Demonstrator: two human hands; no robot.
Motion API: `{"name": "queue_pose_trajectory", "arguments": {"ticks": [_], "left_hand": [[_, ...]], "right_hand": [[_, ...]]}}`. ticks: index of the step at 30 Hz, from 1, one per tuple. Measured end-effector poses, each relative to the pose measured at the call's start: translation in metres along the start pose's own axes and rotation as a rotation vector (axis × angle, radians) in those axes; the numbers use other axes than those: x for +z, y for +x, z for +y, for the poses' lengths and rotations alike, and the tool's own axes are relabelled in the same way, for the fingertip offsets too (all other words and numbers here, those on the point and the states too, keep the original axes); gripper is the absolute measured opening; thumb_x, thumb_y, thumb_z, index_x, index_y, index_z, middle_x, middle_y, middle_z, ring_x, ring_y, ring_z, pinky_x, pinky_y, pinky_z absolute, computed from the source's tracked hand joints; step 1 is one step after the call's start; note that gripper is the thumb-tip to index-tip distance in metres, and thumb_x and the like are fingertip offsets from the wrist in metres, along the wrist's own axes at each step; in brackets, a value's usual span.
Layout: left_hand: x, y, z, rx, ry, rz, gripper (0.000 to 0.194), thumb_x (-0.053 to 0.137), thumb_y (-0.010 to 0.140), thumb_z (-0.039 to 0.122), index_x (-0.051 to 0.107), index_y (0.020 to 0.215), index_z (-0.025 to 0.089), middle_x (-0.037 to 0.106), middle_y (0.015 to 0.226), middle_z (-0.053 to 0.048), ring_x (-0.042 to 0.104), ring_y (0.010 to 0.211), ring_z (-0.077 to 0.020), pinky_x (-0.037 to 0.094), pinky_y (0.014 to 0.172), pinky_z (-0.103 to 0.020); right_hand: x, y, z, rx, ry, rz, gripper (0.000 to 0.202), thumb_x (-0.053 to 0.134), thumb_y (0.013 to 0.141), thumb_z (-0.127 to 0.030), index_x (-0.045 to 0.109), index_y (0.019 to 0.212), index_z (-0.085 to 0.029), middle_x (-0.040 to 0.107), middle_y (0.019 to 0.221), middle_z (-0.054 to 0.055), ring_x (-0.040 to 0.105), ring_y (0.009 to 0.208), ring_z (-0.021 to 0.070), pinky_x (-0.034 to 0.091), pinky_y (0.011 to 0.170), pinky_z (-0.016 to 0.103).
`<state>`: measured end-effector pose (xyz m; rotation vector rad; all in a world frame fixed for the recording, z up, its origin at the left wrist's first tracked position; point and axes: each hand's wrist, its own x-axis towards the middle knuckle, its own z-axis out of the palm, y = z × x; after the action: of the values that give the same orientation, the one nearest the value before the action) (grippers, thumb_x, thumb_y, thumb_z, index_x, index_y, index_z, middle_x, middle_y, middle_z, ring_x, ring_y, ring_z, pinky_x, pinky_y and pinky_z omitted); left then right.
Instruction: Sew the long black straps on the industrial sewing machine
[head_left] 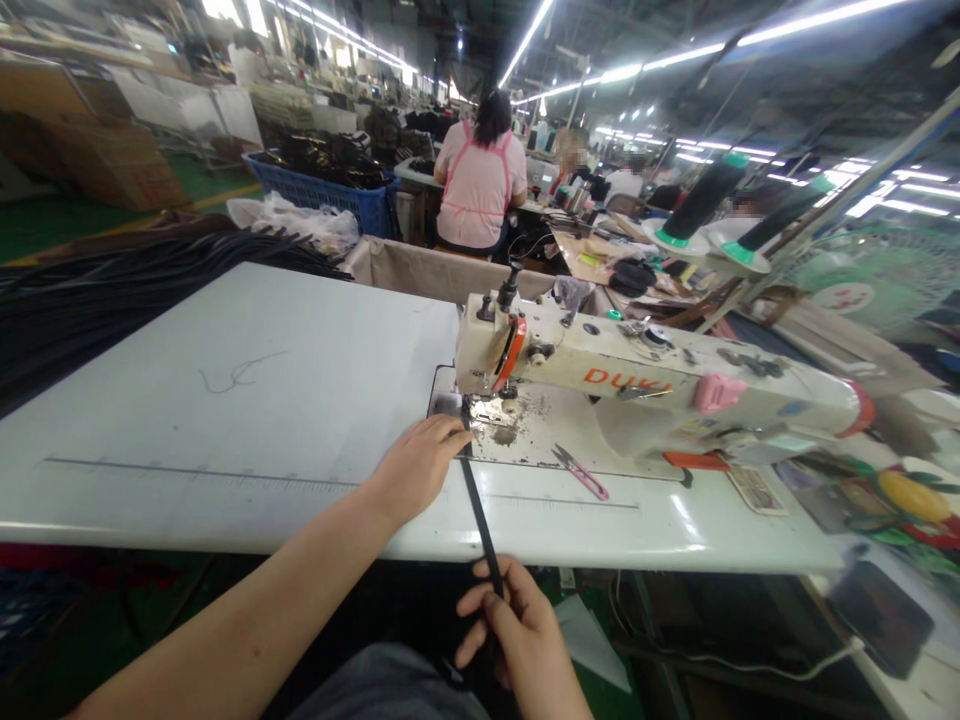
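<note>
A narrow black strip (478, 505) runs from the needle area of a white sewing machine (570, 370) down over the table's front edge. My left hand (424, 460) lies beside the needle plate, its fingers together and pressed on the strip's upper end. Below the table edge, my right hand (514, 625) pinches the strip between thumb and fingers. Pink-handled thread snips (581, 472) rest on the machine bed, to the right of the strip.
Loose dark thread (240, 375) lies on the white table (337, 340). Black strips (150, 275) are heaped at the left. Behind are a blue basket (375, 205) and a seated person (481, 185). Thread cones (705, 200) and a fan (855, 285) stand at the right.
</note>
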<state>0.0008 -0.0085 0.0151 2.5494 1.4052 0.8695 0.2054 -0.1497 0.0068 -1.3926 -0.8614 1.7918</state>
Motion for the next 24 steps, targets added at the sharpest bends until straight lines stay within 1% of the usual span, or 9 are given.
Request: {"name": "queue_pose_trajectory", "arguments": {"ticks": [2,4,6,8,11,13,16,19,24], "left_hand": [[0.0,0.0,-0.001,-0.003,0.002,-0.001,0.05,0.046,0.091,-0.003,0.068,0.131,0.018,0.065,0.127,-0.012,0.062,0.118,-0.025,0.054,0.109,-0.046],[0.0,0.0,-0.001,0.0,0.002,-0.01,0.051,0.046,0.091,-0.003,0.067,0.132,0.018,0.065,0.127,-0.012,0.061,0.119,-0.0251,0.054,0.109,-0.046],[0.0,0.0,-0.001,0.001,-0.001,-0.018,0.05,0.046,0.092,-0.002,0.066,0.133,0.019,0.064,0.128,-0.011,0.061,0.119,-0.0251,0.053,0.109,-0.045],[0.0,0.0,-0.001,-0.001,-0.001,-0.017,0.049,0.046,0.092,-0.002,0.066,0.133,0.018,0.064,0.129,-0.012,0.061,0.119,-0.0252,0.053,0.11,-0.045],[0.001,0.0,-0.002,0.004,0.007,-0.014,0.049,0.047,0.093,-0.001,0.064,0.135,0.017,0.064,0.128,-0.012,0.06,0.12,-0.0259,0.053,0.109,-0.046],[0.001,0.0,-0.002,0.012,0.008,-0.014,0.047,0.048,0.093,0.0,0.064,0.134,0.017,0.064,0.127,-0.012,0.06,0.12,-0.026,0.054,0.108,-0.046],[0.001,0.001,-0.002,0.016,-0.006,-0.012,0.041,0.049,0.096,0.003,0.065,0.131,0.016,0.065,0.125,-0.012,0.062,0.117,-0.0252,0.054,0.107,-0.045],[-0.001,0.002,0.0,0.009,-0.017,0.003,0.034,0.048,0.098,0.006,0.066,0.127,0.016,0.066,0.123,-0.012,0.063,0.115,-0.0248,0.055,0.107,-0.045],[-0.005,0.001,0.005,0.011,-0.058,0.003,0.03,0.053,0.095,0.01,0.064,0.122,0.017,0.066,0.125,-0.012,0.063,0.118,-0.0251,0.054,0.108,-0.044]], "right_hand": [[0.004,0.0,0.0,0.021,0.081,-0.034,0.054,0.084,0.077,-0.058,0.059,0.105,-0.019,0.075,0.082,0.004,0.073,0.057,0.0175,0.025,0.039,0.016],[0.005,0.001,0.003,0.035,0.177,-0.058,0.052,0.086,0.076,-0.057,0.061,0.099,-0.018,0.074,0.08,0.005,0.074,0.064,0.0182,0.033,0.044,0.017],[0.004,0.003,0.007,0.033,0.196,-0.051,0.052,0.084,0.077,-0.063,0.062,0.092,-0.018,0.075,0.083,0.006,0.072,0.068,0.0179,0.039,0.049,0.019],[0.001,0.004,0.009,-0.034,0.043,-0.027,0.054,0.081,0.077,-0.069,0.064,0.084,-0.018,0.073,0.082,0.006,0.067,0.071,0.0171,0.041,0.053,0.021],[-0.002,0.003,0.01,-0.217,-0.309,0.038,0.057,0.078,0.077,-0.073,0.068,0.07,-0.017,0.065,0.069,0.002,0.058,0.069,0.0156,0.042,0.062,0.025],[-0.002,0.001,0.008,-0.253,-0.403,0.049,0.059,0.074,0.079,-0.075,0.07,0.071,-0.017,0.059,0.06,-0.001,0.054,0.063,0.0144,0.041,0.065,0.026],[0.0,-0.002,0.005,-0.174,-0.353,-0.04,0.064,0.068,0.081,-0.08,0.073,0.077,-0.017,0.058,0.05,-0.002,0.047,0.05,0.0116,0.038,0.058,0.026],[0.002,-0.006,-0.002,-0.094,-0.287,-0.104,0.067,0.065,0.081,-0.082,0.073,0.074,-0.016,0.063,0.052,0.001,0.047,0.048,0.0107,0.034,0.053,0.024],[-0.002,-0.012,-0.014,-0.115,-0.265,-0.08,0.062,0.069,0.081,-0.078,0.076,0.07,-0.018,0.064,0.055,0.002,0.051,0.054,0.0133,0.038,0.056,0.025]]}}
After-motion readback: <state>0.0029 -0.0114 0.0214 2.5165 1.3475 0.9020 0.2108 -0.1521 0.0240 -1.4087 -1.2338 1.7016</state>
